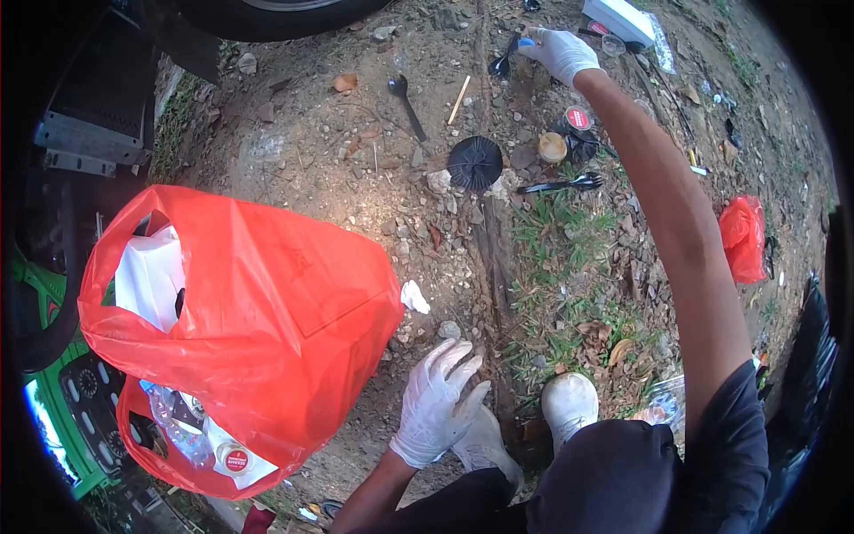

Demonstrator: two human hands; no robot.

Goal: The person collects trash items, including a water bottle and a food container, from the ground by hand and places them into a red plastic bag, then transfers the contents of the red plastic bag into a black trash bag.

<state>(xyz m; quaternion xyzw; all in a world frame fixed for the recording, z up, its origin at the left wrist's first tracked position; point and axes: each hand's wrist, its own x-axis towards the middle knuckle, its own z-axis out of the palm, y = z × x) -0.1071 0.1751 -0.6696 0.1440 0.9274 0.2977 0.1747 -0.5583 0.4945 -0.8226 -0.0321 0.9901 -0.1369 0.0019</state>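
Observation:
My left hand [439, 407], in a white glove, hovers above my shoe with its fingers apart and nothing in them. To its left a large red plastic bag [294, 285] lies with white boxes, a clear bottle [178, 429] and a lidded cup [234, 458] showing in its openings. My right hand [560, 56], also gloved, reaches out at the top, its fingers closed round a small object with a blue part [527, 42]. Just left of that hand is a black spoon [501, 66]. Below lie a small cup [552, 147], a red-labelled lid [577, 118] and a black fork [560, 184].
On the dirt lie a black spoon [407, 107], a wooden stick [459, 100], a round black item [475, 164] and a crumpled tissue [414, 297]. A white box [618, 20] is at the top right, a small red bag [744, 238] at the right. A tire [276, 20] stands at the top.

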